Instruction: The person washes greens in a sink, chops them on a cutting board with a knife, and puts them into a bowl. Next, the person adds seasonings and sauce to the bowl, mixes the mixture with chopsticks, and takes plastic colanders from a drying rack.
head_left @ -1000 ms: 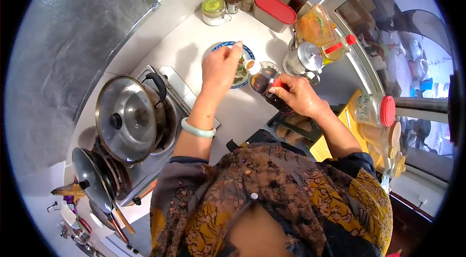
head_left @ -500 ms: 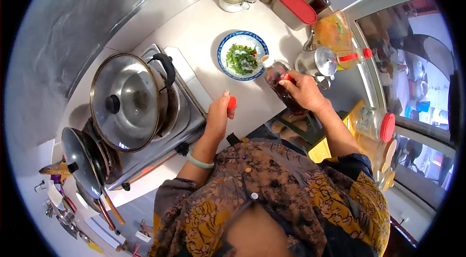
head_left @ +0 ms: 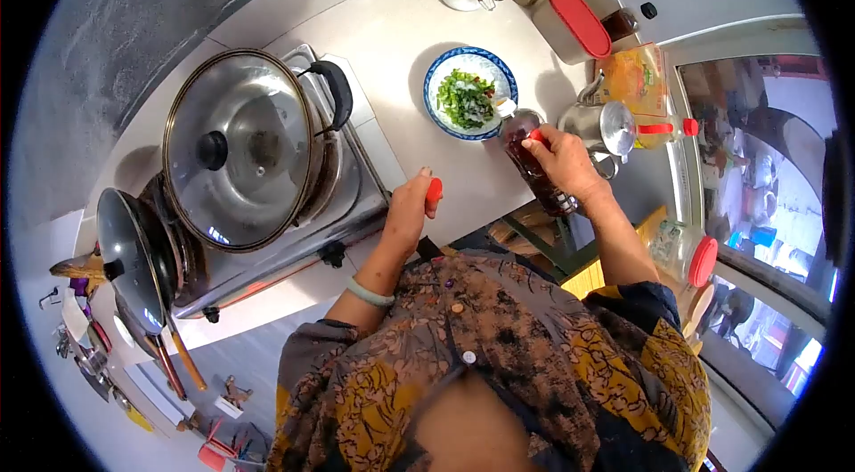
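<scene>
My right hand (head_left: 570,160) is closed round a glass bottle (head_left: 527,154) of dark liquid, tilted with its white-rimmed mouth over the near right rim of a plate. That blue-rimmed plate (head_left: 434,115) holds chopped green leaves (head_left: 466,98) with white grains on top and a few red bits. A red bottle cap (head_left: 435,190) is pinched in my left hand (head_left: 409,212), nearer to me than the plate and beside the stove. Whether liquid is flowing from the bottle I cannot make out.
A large glass-lidded pot (head_left: 258,151) stands on the stove (head_left: 298,245) at left, a lidded pan (head_left: 134,258) beside it. A steel pot (head_left: 583,122), a red-lidded container (head_left: 574,22) and several jars line the back right. A red-lidded jar (head_left: 681,254) stands right of my arm.
The bottle is tipped further, its mouth now closer over the plate's edge. My left hand keeps the red cap. The camera view has shifted and turned slightly.
</scene>
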